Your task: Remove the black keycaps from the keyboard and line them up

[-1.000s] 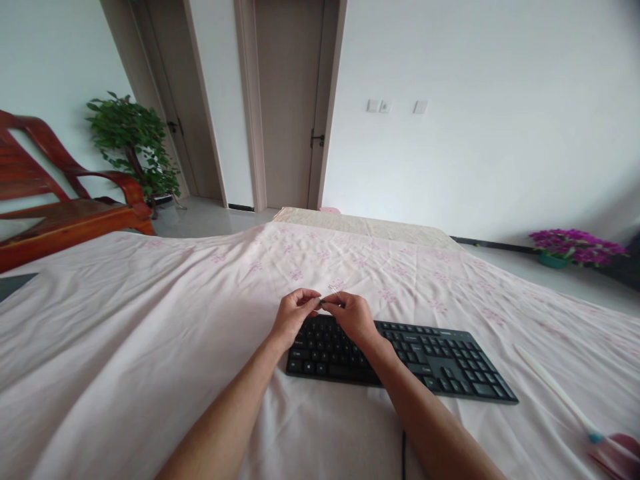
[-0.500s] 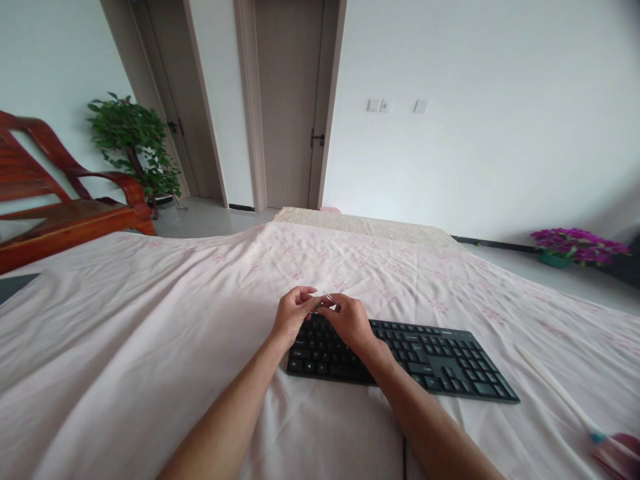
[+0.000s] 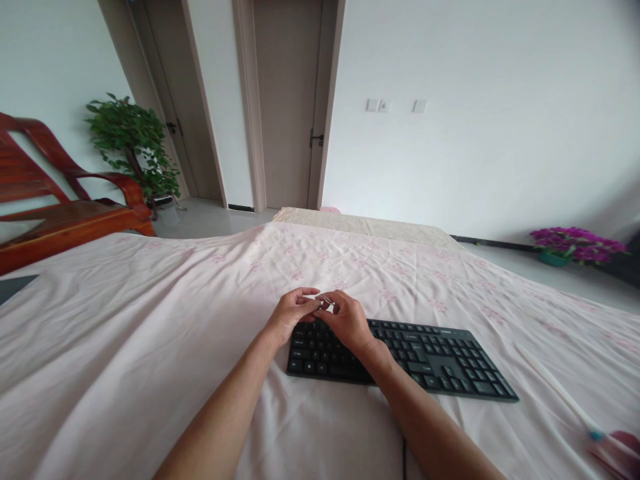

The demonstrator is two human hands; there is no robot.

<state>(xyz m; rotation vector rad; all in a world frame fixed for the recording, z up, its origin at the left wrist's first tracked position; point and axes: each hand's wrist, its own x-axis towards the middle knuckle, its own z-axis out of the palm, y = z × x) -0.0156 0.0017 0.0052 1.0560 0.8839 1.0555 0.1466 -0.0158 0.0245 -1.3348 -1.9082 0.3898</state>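
My left hand (image 3: 291, 313) and my right hand (image 3: 347, 321) meet fingertip to fingertip above the upper left part of a black keyboard (image 3: 445, 367). A small, thin metal wire piece (image 3: 327, 301) shows between the right thumb and fingers; its exact kind is too small to tell. The left thumb and fingers are pinched together where they meet the right ones. Whatever lies between the left fingertips is hidden. The keyboard lies flat, with its left keys partly covered by my hands and right wrist.
Pale pink floral cloth (image 3: 190, 373) covers the surface beneath the keyboard. A white stick with a blue and pink end (image 3: 597, 435) lies at the right. The keyboard's cable (image 3: 405, 457) runs toward me. A dark flat object (image 3: 15, 287) sits at the left edge, near a wooden chair (image 3: 75, 223).
Both hands have stayed together over the keyboard. The metal wire piece has tilted and sits slightly lower among the right fingers. My left wrist has shifted a little to the left.
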